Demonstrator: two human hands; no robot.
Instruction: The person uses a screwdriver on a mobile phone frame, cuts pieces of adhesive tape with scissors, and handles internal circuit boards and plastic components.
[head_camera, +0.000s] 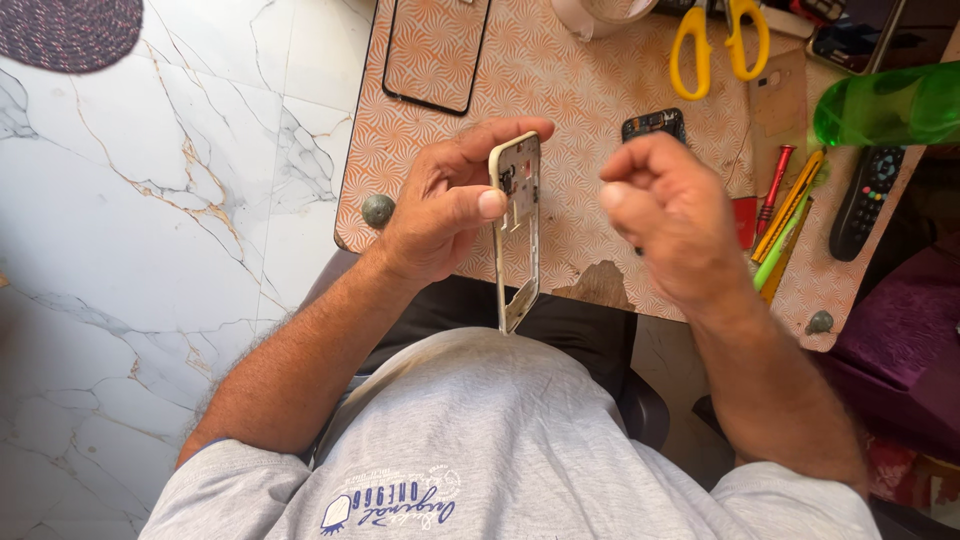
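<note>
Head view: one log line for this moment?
left hand: holds pale phone frame upright | right hand: curled beside it | patterned orange table below

A pale, hollow phone frame (518, 225) stands on end, edge-on, above the table's near edge.

Left hand (440, 205) raised, fingers and thumb pinched; right hand (670, 215) loosely curled alongside

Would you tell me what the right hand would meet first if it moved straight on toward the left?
Probably the phone frame in the left hand; right hand depth is unclear.
</note>
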